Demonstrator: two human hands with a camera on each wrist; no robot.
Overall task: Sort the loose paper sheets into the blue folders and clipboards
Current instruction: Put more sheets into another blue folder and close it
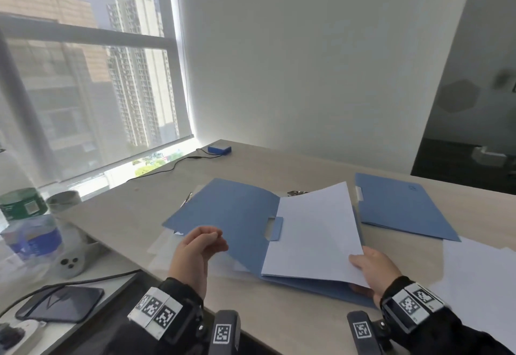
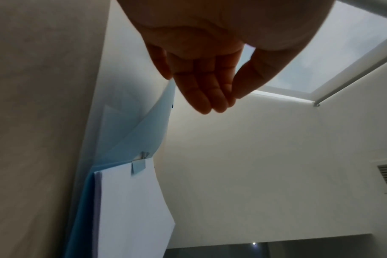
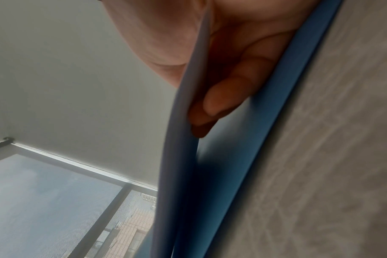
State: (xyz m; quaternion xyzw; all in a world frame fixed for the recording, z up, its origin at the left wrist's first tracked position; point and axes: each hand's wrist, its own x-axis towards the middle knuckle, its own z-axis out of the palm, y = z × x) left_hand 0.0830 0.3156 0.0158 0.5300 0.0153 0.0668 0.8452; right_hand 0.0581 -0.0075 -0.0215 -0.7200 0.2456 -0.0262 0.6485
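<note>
An open blue folder (image 1: 231, 215) lies in the middle of the desk, and a stack of white paper sheets (image 1: 315, 232) rests on its right half. My right hand (image 1: 368, 268) pinches the sheets' near right corner and lifts it, thumb on top. In the right wrist view its fingers (image 3: 219, 99) sit under the sheets (image 3: 183, 122), above the folder's back cover (image 3: 265, 122). My left hand (image 1: 206, 243) hovers relaxed over the left flap's near edge and holds nothing; its little finger brushes the flap (image 2: 144, 129). A closed blue folder (image 1: 402, 206) lies at the right.
Loose white sheets (image 1: 480, 279) lie at the right edge. A clipboard's metal clip (image 1: 188, 197) pokes out behind the open folder. Bottles (image 1: 30, 232) and a phone (image 1: 61, 303) sit on the left. At the back are a small blue box (image 1: 219, 149) and a cable.
</note>
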